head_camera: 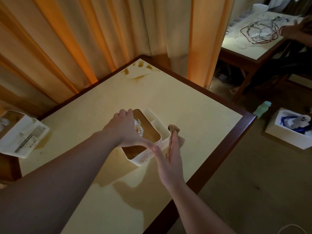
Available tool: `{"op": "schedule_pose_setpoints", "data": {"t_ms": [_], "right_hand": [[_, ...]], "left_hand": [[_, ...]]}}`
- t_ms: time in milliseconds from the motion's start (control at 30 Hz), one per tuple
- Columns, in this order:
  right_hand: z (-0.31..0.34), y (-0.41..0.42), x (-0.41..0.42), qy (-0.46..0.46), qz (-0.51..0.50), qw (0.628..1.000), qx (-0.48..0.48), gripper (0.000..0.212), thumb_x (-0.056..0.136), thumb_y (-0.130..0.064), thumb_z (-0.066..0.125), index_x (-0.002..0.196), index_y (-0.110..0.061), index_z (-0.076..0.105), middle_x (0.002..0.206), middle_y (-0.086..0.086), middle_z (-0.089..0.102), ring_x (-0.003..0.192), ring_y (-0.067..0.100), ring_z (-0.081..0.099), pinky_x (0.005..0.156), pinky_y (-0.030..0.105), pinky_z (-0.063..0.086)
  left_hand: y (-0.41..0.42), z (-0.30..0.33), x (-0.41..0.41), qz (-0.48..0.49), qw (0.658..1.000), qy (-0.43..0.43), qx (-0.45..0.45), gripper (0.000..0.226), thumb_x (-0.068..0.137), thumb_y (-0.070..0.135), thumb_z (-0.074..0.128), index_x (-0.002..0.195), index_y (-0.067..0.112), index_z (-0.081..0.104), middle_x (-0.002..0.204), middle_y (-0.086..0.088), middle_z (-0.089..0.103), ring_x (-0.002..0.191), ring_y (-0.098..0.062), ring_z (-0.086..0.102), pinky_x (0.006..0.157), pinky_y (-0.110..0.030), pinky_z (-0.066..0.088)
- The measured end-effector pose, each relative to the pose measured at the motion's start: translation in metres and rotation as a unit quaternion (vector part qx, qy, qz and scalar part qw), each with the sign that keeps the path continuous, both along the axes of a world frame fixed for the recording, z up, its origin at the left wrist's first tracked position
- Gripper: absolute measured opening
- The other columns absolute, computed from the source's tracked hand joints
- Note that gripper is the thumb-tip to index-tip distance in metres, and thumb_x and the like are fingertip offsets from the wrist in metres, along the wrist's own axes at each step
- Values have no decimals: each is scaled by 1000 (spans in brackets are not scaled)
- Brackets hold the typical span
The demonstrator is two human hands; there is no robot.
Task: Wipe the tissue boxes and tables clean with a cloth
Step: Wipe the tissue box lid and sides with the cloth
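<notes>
At table centre, our right hand (170,157) lies flat with straight fingers, pressing a brown cloth (175,134) against the right side wall of the tissue box (146,156). Our left hand (125,128) grips the same box from above and the far-left side, fingers curled over its rim, thumb reaching toward the near corner. The box's long axis runs from near-left to far-right, diagonal to us, so we judge the next wipe follows that wall lengthwise. Brown speckles show on its near end wall, just beside our right thumb. The right hand is nearer to that dirty face. On the table (194,105), brown stains (136,73) sit at the far corner, well apart from both hands. A second tissue box (23,134) lies at the left edge with a grey strip on it; no writing readable anywhere.
</notes>
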State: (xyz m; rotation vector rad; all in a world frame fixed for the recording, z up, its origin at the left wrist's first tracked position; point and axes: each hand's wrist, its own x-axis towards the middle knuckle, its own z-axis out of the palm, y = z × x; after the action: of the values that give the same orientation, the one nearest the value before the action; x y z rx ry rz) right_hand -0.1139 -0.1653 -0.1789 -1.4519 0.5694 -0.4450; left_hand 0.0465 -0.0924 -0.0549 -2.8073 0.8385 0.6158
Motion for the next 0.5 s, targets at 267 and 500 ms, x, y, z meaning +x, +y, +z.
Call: {"op": "schedule_pose_setpoints", "data": {"t_ms": [267, 500], "right_hand": [[-1, 69, 7, -13, -8, 999, 40, 109, 85, -93, 36, 165, -37, -12, 175, -20, -5, 159, -3, 0, 132, 45, 18], [7, 29, 36, -21, -67, 997, 13, 108, 87, -94, 25, 166, -32, -13, 176, -16, -9, 161, 3, -4, 133, 47, 13]], "left_hand": [[-21, -4, -1, 57, 998, -4, -15, 168, 27, 107, 54, 163, 26, -2, 164, -18, 20, 148, -43, 28, 114, -54, 38], [-22, -5, 1, 61, 998, 1, -11, 165, 33, 104, 58, 163, 24, -4, 166, -19, 17, 148, -44, 30, 113, -54, 41]]}}
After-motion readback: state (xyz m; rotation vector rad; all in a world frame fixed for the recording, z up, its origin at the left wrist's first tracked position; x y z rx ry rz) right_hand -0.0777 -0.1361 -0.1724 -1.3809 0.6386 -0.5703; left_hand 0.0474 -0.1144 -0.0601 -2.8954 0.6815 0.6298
